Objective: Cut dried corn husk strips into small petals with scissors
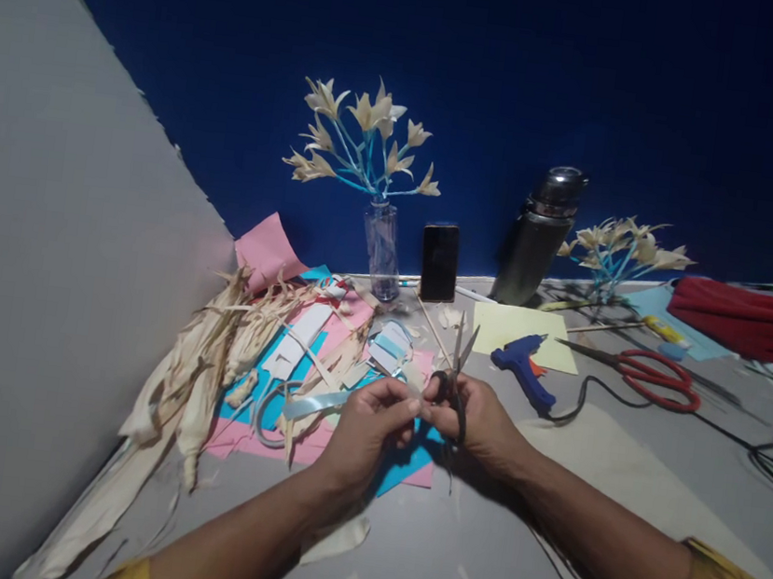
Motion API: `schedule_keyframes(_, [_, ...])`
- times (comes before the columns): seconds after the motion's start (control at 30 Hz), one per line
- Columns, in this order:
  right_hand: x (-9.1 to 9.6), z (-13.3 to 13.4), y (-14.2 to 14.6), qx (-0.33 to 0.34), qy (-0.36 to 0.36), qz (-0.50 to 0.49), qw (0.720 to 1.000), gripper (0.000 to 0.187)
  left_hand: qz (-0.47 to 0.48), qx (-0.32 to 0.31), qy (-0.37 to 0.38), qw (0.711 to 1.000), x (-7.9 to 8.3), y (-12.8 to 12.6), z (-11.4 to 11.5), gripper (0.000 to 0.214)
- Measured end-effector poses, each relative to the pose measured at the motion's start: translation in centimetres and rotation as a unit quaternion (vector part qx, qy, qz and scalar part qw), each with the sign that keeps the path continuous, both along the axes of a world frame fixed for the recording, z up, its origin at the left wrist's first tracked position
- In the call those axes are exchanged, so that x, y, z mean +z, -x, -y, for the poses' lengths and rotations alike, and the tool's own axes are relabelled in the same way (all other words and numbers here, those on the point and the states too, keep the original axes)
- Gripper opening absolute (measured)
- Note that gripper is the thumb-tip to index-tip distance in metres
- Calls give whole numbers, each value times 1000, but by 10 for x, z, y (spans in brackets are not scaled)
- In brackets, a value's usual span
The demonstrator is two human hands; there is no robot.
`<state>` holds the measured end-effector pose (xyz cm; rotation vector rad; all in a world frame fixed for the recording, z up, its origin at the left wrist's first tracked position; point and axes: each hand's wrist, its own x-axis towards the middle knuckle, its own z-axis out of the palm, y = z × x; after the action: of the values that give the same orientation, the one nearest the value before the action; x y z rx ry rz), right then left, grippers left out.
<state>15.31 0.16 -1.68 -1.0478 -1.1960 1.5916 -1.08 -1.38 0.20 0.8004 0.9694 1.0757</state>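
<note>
My right hand is closed around black-handled scissors, whose blades point up and stand apart. Its thumb and fingertip also meet the fingertips of my left hand. That left hand is pinched on a small pale piece, which looks like corn husk; the fingers cover most of it. A light blue ribbon runs out to the left from behind my left hand; whether the hand holds it I cannot tell. Just beyond my hands lies a card wound with blue ribbon.
Dried corn husks lie over pink and blue paper at left. Husk flowers stand in a glass vase near a phone and a steel flask. A blue glue gun, its cord and red-handled scissors lie right.
</note>
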Motion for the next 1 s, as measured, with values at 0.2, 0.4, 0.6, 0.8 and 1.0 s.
schedule_keyframes(0.2, [9,0,-1,-23,31,-6,999,43,47,-19,36,998,1,1,-2,28])
schedule_keyframes(0.4, [6,2,1,-5,23,-27,999,39,43,-7,28,999,1,0,-2,29])
schedule_keyframes(0.6, [9,2,0,-19,47,-58,997,40,51,-56,50,996,1,0,-2,21])
schedule_keyframes(0.8, [16,1,-1,-22,44,-52,997,38,72,-82,31,994,4,2,0,19])
schedule_keyframes(1.0, [19,3,-1,-12,59,-55,997,33,21,-63,11,998,10,9,-3,25])
